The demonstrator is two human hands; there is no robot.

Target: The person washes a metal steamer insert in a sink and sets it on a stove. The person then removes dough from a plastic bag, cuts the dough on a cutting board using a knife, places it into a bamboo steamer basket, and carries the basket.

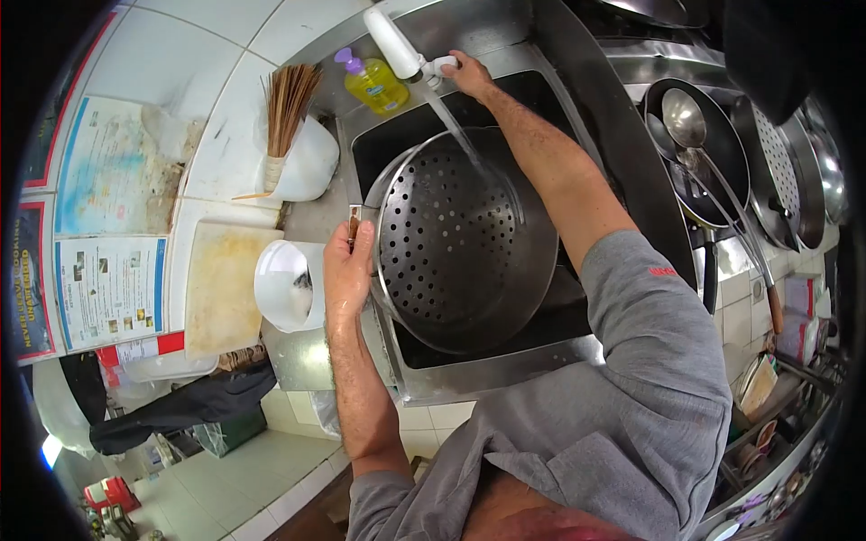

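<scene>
My left hand (350,266) is closed around the short brown handle of a large round perforated strainer (424,270). The strainer is tilted in the sink, its holes facing me, with a dark round pan (538,270) seemingly behind or under it. My right hand (469,76) is up at the white tap (393,43), fingers curled on its small white lever. A stream of water (454,126) runs from the tap onto the strainer.
The steel sink (478,386) surrounds the strainer. On its left stand a yellow soap bottle (376,87), a bamboo brush (290,113), a white container (287,287) and a cutting board (230,288). Right of it are a wok (663,99) with ladles (684,117) and another perforated strainer (776,153).
</scene>
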